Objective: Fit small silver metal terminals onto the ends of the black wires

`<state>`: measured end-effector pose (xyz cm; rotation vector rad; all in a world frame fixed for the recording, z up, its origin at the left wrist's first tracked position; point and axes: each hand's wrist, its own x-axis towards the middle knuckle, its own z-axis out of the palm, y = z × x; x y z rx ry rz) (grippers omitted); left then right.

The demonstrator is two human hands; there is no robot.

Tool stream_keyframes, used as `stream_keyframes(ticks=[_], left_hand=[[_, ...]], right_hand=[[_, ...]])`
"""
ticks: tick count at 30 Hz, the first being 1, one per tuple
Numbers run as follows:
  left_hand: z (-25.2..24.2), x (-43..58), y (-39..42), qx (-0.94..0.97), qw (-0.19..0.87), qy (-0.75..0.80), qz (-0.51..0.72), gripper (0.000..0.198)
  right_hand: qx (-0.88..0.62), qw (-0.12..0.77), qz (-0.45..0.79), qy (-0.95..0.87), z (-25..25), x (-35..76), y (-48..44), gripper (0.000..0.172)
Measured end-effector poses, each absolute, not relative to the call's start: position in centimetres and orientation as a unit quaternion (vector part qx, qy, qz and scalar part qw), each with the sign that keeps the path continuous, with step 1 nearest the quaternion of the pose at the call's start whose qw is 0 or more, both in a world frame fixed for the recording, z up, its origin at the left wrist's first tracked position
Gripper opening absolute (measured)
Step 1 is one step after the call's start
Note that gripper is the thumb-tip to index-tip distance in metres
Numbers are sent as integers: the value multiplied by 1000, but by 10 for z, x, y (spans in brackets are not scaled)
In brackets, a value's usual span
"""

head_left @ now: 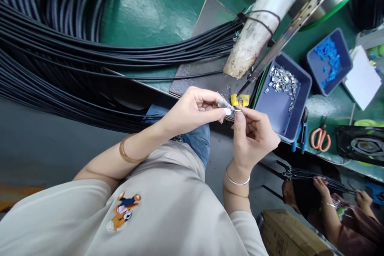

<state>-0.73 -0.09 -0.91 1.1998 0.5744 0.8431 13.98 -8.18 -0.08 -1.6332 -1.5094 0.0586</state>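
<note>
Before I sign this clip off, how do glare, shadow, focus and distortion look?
Head view: pale glare on the green table and wrapped roll; head view: dark shadow beneath the table's near edge; head view: left hand and right hand fairly clear, the cable end too small for fine detail; head view: co-worker appears tilted, perhaps wide-lens distortion.

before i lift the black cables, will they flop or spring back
The cables look springy rather than limp, since they hold wide, smooth curves. The bunch is probably heavy, with so many strands together. Single strands may slide loose: one already runs apart from the rest near the bench's edge.
</note>
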Motion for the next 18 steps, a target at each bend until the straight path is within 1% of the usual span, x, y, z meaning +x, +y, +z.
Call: stream_keyframes(ticks=[2,4,10,18], left_hand=[[-11,-5,-2,545,692,269,390,10],[-12,-4,-2,552,683,275,391,11],[-8,-4,3,557,697,279,356,17],[-7,-9,9,544,739,252,307,18]], right_hand=[[-655,440,-11,-614,-4,141,-80,16],[-654,448,-16,-609,-7,142,-79,17],[-655,481,24,-582,-10,142,-74,14],[-659,477,87,-575,-1,141,-77,11]])
